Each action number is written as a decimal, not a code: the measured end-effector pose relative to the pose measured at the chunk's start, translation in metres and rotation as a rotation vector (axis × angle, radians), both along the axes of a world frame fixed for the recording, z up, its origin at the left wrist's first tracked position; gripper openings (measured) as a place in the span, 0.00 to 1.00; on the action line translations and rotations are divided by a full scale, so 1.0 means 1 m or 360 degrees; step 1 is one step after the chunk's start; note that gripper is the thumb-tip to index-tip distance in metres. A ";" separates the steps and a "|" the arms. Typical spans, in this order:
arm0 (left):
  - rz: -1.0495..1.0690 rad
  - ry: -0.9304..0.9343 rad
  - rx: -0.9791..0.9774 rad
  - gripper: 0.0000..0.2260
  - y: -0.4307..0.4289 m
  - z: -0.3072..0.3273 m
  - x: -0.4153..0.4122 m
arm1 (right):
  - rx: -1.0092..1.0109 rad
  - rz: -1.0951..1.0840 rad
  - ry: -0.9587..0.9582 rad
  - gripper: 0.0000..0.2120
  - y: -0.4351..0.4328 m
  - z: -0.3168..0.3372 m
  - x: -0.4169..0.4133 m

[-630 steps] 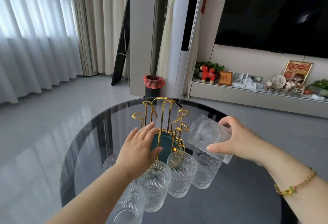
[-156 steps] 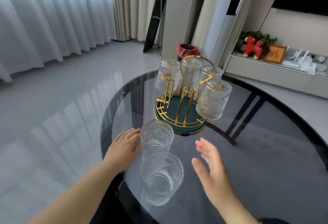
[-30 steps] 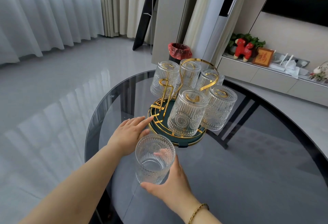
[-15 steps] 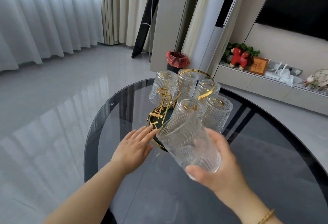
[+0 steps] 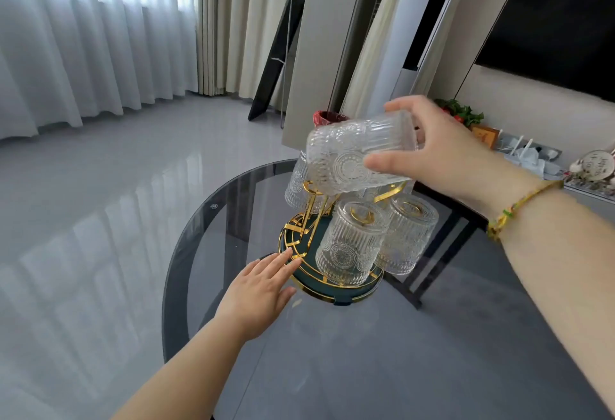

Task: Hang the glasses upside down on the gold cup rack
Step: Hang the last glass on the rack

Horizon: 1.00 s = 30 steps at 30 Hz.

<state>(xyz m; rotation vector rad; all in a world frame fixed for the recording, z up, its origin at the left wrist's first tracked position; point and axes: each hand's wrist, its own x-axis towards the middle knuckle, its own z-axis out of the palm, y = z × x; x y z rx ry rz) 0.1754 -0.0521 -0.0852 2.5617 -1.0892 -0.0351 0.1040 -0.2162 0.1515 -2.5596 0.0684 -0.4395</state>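
Note:
The gold cup rack (image 5: 301,236) with a dark green round base stands on the round dark glass table (image 5: 366,353). Several ribbed clear glasses hang upside down on it, among them a front glass (image 5: 349,246) and a right one (image 5: 407,235). My right hand (image 5: 442,150) grips another ribbed glass (image 5: 352,156), tilted on its side with the mouth to the left, just above the rack's top. My left hand (image 5: 259,289) lies flat on the table, fingers spread, fingertips touching the base's left rim.
Beyond the table a bin with a red liner (image 5: 327,118) stands on the grey floor. A low TV shelf (image 5: 539,156) with ornaments runs along the right wall. White curtains (image 5: 83,46) cover the left.
My right hand has lifted the glass higher and further over the rack, turning it from tilted toward me to sideways. My left hand stays at the base rim.

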 end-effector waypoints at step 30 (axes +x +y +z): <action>-0.0079 -0.0071 -0.0040 0.21 -0.001 -0.012 0.008 | -0.0771 0.0160 0.0687 0.39 0.033 -0.064 0.087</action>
